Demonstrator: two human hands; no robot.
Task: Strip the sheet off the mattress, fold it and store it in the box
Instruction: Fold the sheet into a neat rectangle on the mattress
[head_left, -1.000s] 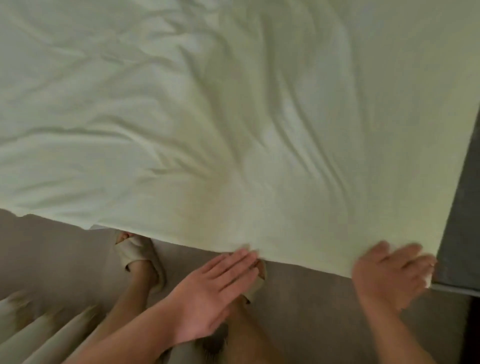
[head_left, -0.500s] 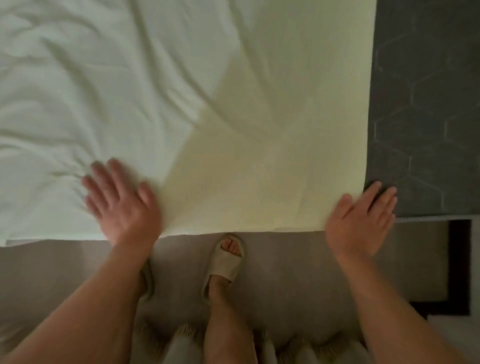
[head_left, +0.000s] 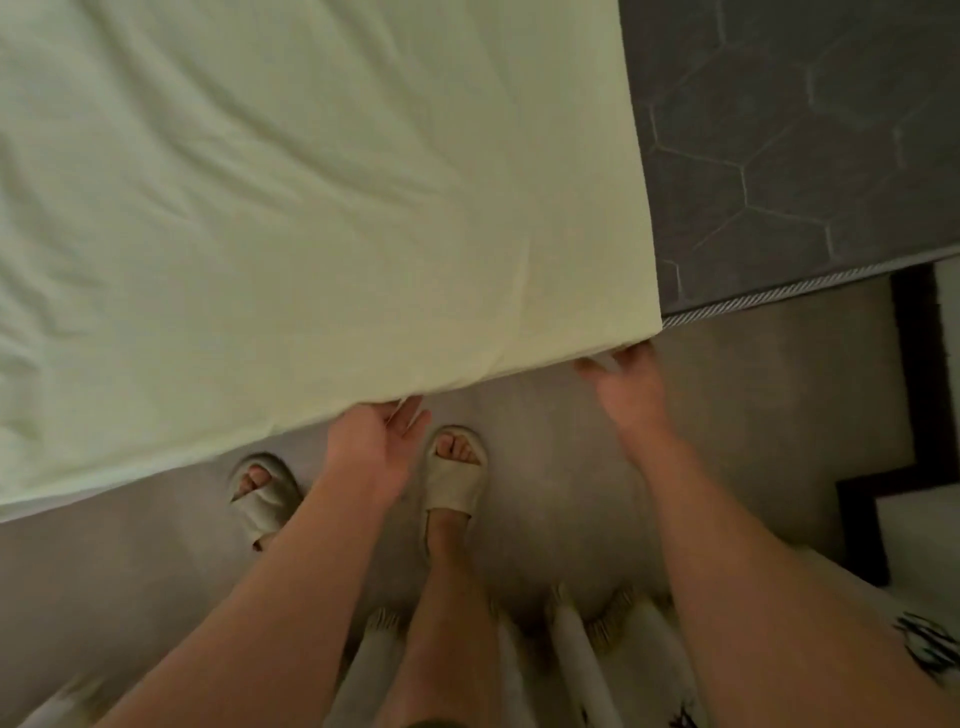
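Left hand (head_left: 379, 441) lies palm up at the near hem of the sheet (head_left: 311, 208), fingertips touching the cloth; whether they pinch it I cannot tell. The right hand (head_left: 626, 387) reaches to the sheet's near right corner with its fingers tucked beneath (the grip itself is hidden). Below them two ribbed, open-toed slippers (head_left: 457, 467) stand on a smooth grey floor (head_left: 571, 493).

Beyond, the sheet spreads pale yellow-green, thin and soft, creased in long shallow folds to the left and flatter toward its straight right edge. Past that edge the mattress (head_left: 779, 156) shows bare: dark grey, quilted in hexagons, with a corded piping along its rim.

By my reading the stripping is partly done, as one strip of mattress is uncovered while the sheet covers the rest. Folding and storing remain, and no box is in view.
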